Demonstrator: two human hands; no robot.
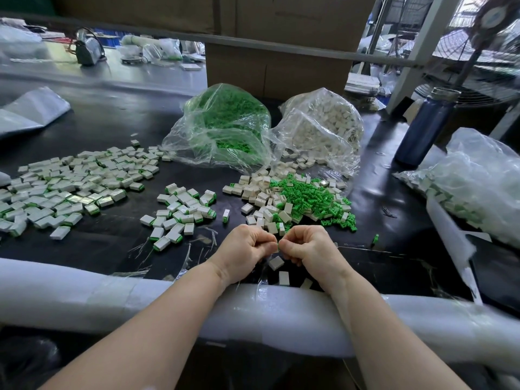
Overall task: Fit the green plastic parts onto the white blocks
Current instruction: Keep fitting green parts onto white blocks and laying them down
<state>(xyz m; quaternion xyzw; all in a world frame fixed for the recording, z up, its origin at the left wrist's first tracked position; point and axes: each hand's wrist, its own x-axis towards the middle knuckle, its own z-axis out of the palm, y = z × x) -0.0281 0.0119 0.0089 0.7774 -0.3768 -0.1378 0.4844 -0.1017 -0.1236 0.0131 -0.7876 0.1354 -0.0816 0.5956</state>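
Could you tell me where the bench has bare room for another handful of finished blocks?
Bare mat lies behind the finished pile, left of the green bag, and right of the loose green parts towards the bottle. Crowded ahead of both hands.

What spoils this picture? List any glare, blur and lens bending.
Head view: wide-angle bending curves the foam table edge and the rail behind; glare on the clear bag of green parts and on the dark tabletop; the fan and far corners are soft; both hands, left hand and right hand, are sharp.
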